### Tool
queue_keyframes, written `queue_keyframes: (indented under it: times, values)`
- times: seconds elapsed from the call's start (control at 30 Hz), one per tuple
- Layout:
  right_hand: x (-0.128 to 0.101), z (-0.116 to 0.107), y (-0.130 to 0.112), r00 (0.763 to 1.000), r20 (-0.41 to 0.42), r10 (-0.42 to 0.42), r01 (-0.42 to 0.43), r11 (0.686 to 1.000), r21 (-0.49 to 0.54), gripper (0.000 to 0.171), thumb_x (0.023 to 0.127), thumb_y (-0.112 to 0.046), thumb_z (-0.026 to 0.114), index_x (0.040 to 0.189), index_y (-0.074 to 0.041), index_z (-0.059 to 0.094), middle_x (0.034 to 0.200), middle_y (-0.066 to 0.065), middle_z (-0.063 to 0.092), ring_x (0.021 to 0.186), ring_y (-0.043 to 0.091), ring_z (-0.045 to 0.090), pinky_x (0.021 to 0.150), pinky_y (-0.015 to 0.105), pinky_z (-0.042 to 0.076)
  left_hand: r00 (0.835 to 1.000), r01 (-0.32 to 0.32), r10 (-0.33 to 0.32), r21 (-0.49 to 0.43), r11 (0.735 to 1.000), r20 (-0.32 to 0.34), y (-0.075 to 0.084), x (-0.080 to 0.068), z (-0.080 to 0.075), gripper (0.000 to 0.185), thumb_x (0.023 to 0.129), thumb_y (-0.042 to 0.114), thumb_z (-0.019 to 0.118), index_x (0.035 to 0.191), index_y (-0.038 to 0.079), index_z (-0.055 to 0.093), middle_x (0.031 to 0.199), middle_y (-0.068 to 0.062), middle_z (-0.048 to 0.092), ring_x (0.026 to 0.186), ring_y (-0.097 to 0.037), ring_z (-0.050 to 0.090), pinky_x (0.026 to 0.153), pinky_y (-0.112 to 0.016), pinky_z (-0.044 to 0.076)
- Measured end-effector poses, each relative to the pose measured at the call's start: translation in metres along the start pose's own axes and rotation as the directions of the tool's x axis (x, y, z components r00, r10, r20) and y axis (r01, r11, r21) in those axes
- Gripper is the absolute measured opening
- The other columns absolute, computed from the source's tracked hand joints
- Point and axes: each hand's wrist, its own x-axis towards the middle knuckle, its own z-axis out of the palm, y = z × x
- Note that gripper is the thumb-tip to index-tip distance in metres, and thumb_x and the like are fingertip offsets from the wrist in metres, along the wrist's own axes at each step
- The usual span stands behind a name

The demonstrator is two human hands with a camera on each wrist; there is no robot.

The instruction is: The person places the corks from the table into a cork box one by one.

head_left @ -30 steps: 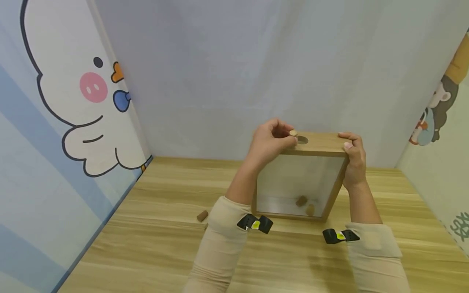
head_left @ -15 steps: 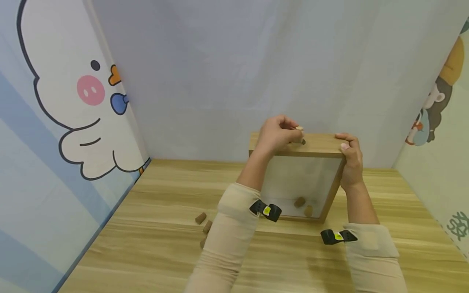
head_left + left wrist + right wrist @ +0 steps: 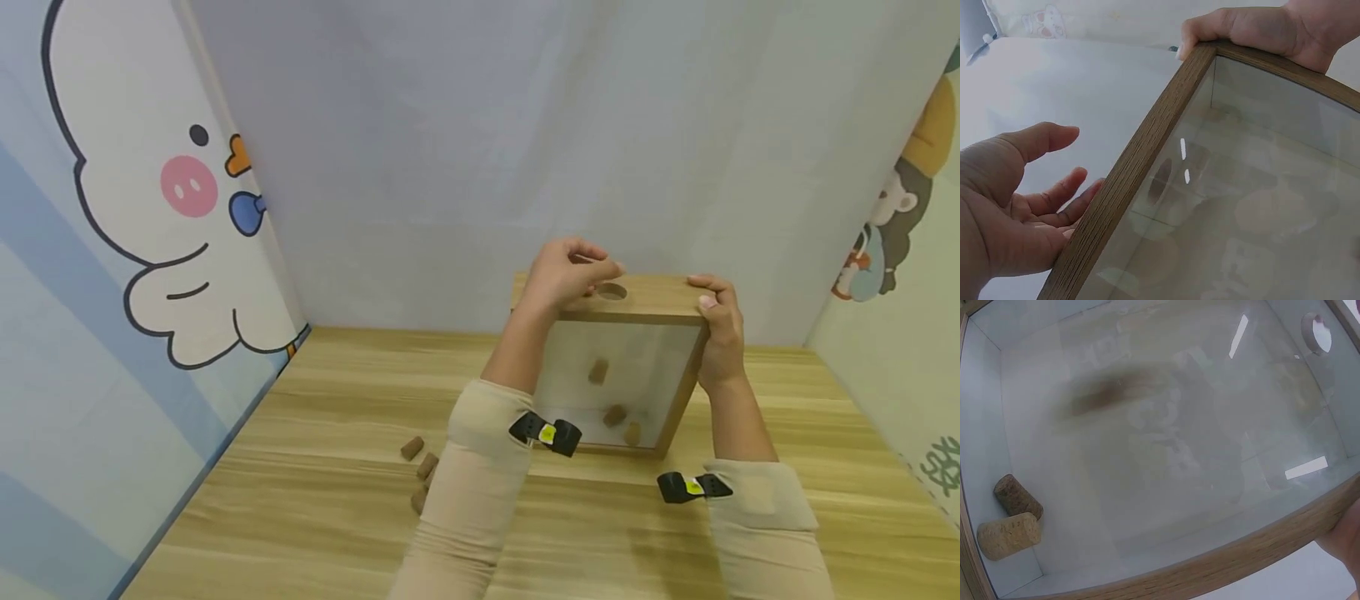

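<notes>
A wooden frame box point(image 3: 660, 295) with a clear front stands upright on the table, a round hole point(image 3: 611, 292) in its top edge. Beside that hole, my left hand point(image 3: 562, 275) has its thumb and fingers apart and holds nothing; in the left wrist view some fingers point(image 3: 1054, 197) touch the frame. My right hand point(image 3: 723, 325) grips the box's upper right corner. Inside, a cork point(image 3: 598, 371) is in mid-air, a brown blur point(image 3: 1107, 397) in the right wrist view. A darker cork point(image 3: 1016, 495) and a lighter cork point(image 3: 1009, 536) lie at the bottom.
Several loose corks point(image 3: 412, 447) lie on the wooden table point(image 3: 300, 500) left of the box, partly behind my left sleeve point(image 3: 472, 467). A pale curtain point(image 3: 450, 167) hangs behind, with printed panels point(image 3: 187, 275) at the sides.
My left hand moved right with a cork to the hole and let it go. That cork now falls inside the box. The right hand keeps its grip on the corner.
</notes>
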Motion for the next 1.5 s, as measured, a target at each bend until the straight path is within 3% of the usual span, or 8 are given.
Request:
queue_keyframes:
  times: [0.1, 0.23, 0.47, 0.8, 0.97, 1.1, 1.33, 1.5]
  values:
    - [-0.003, 0.0, 0.0, 1.0, 0.004, 0.0, 0.0, 1.0, 0.012, 0.026, 0.087, -0.023, 0.043, 0.106, -0.016, 0.059, 0.112, 0.009, 0.045, 0.094, 0.022, 0.042, 0.076, 0.037, 0.031, 0.991, -0.132, 0.132, -0.047, 0.99, -0.005, -0.008, -0.017, -0.003, 0.027, 0.083, 0.018, 0.072, 0.104, 0.006, 0.063, 0.091, -0.003, 0.063, 0.079, -0.018, 0.06, 0.066, -0.028, 0.05]
    - [-0.007, -0.004, -0.002, 1.0, 0.005, 0.008, -0.008, 1.0, 0.019, 0.026, 0.088, -0.023, 0.042, 0.107, -0.015, 0.058, 0.11, 0.01, 0.044, 0.091, 0.022, 0.042, 0.073, 0.033, 0.034, 0.961, -0.274, 0.277, -0.105, 0.956, 0.013, -0.022, -0.046, -0.001, 0.031, 0.084, 0.016, 0.071, 0.11, 0.002, 0.061, 0.094, -0.002, 0.063, 0.084, -0.013, 0.06, 0.071, -0.027, 0.05]
    - [-0.004, 0.003, -0.001, 1.0, 0.017, -0.006, 0.005, 0.999, 0.033, 0.026, 0.088, -0.022, 0.043, 0.107, -0.014, 0.059, 0.11, 0.011, 0.044, 0.091, 0.022, 0.042, 0.072, 0.033, 0.035, 0.939, -0.34, 0.341, -0.031, 0.94, 0.046, -0.04, -0.082, -0.003, 0.03, 0.083, 0.016, 0.071, 0.109, 0.004, 0.061, 0.1, -0.007, 0.061, 0.087, -0.01, 0.057, 0.075, -0.024, 0.049]
    - [-0.006, 0.002, 0.004, 1.0, -0.004, 0.004, -0.004, 1.0, 0.015, 0.027, 0.086, -0.022, 0.045, 0.106, -0.015, 0.059, 0.111, 0.011, 0.045, 0.092, 0.023, 0.042, 0.075, 0.036, 0.033, 0.967, -0.221, 0.228, -0.07, 0.973, 0.115, -0.089, -0.123, -0.03, 0.03, 0.085, 0.014, 0.069, 0.111, 0.002, 0.059, 0.105, -0.004, 0.058, 0.093, -0.019, 0.056, 0.08, -0.038, 0.047]
    - [-0.003, 0.002, 0.001, 1.0, 0.01, -0.008, 0.008, 1.0, 0.028, 0.026, 0.086, -0.022, 0.044, 0.106, -0.015, 0.059, 0.11, 0.011, 0.046, 0.091, 0.023, 0.043, 0.073, 0.035, 0.034, 0.978, -0.184, 0.186, -0.028, 0.983, 0.099, -0.112, -0.134, -0.05, 0.03, 0.084, 0.012, 0.07, 0.109, 0.001, 0.059, 0.107, -0.013, 0.058, 0.097, -0.03, 0.053, 0.08, -0.04, 0.046]
    - [0.001, 0.004, -0.001, 1.0, 0.004, -0.022, 0.022, 0.999, 0.034, 0.025, 0.086, -0.023, 0.045, 0.105, -0.015, 0.06, 0.111, 0.011, 0.045, 0.093, 0.023, 0.042, 0.074, 0.036, 0.032, 0.986, -0.135, 0.13, 0.042, 0.99, 0.105, -0.13, -0.143, -0.067, 0.033, 0.083, 0.015, 0.071, 0.111, 0.003, 0.059, 0.109, -0.009, 0.058, 0.1, -0.032, 0.052, 0.083, -0.045, 0.044]
    - [-0.002, 0.003, -0.001, 1.0, 0.002, 0.008, -0.008, 1.0, 0.026, 0.025, 0.085, -0.022, 0.045, 0.105, -0.016, 0.059, 0.11, 0.01, 0.044, 0.092, 0.021, 0.042, 0.073, 0.034, 0.033, 0.978, -0.099, 0.066, 0.161, 0.982, 0.198, -0.166, -0.167, -0.107, 0.037, 0.081, 0.015, 0.074, 0.114, 0.012, 0.06, 0.111, -0.001, 0.058, 0.099, -0.023, 0.052, 0.082, -0.046, 0.044]
    - [-0.002, 0.003, 0.0, 1.0, 0.005, 0.0, 0.0, 1.0, 0.009, 0.027, 0.085, -0.023, 0.044, 0.106, -0.016, 0.059, 0.112, 0.01, 0.044, 0.092, 0.022, 0.041, 0.075, 0.035, 0.032, 0.965, -0.036, -0.01, 0.174, 0.984, 0.261, -0.185, -0.18, -0.132, 0.042, 0.08, 0.018, 0.075, 0.118, 0.012, 0.058, 0.118, -0.008, 0.056, 0.103, -0.032, 0.052, 0.082, -0.051, 0.042]
